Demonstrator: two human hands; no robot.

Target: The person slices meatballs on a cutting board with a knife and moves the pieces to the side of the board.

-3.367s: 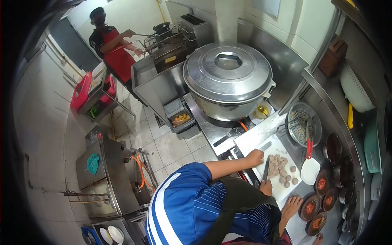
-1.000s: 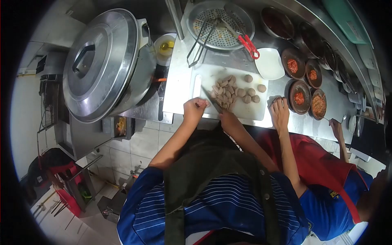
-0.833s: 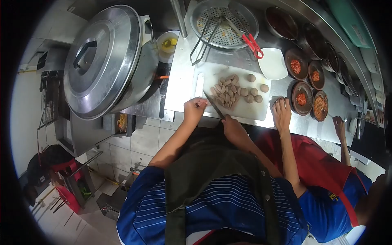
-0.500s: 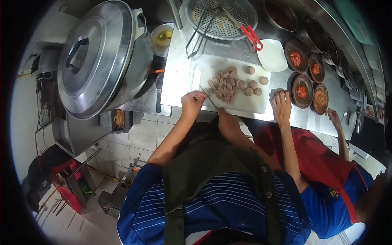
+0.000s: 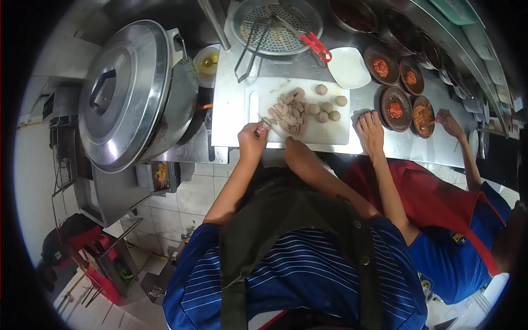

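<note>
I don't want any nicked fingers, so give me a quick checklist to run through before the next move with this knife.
1. Knife in the right hand: ok.
2. Left hand clear of the blade: cannot tell; its fingertips are close by, but the gap is unclear.
3. Whole brown balls within the cutting board: ok, six beside the cut pieces.
4. Co-worker's nearer hand off the board: ok, it rests on the counter to the right.
5. Board secured against slipping: cannot tell; its underside is hidden.
</note>
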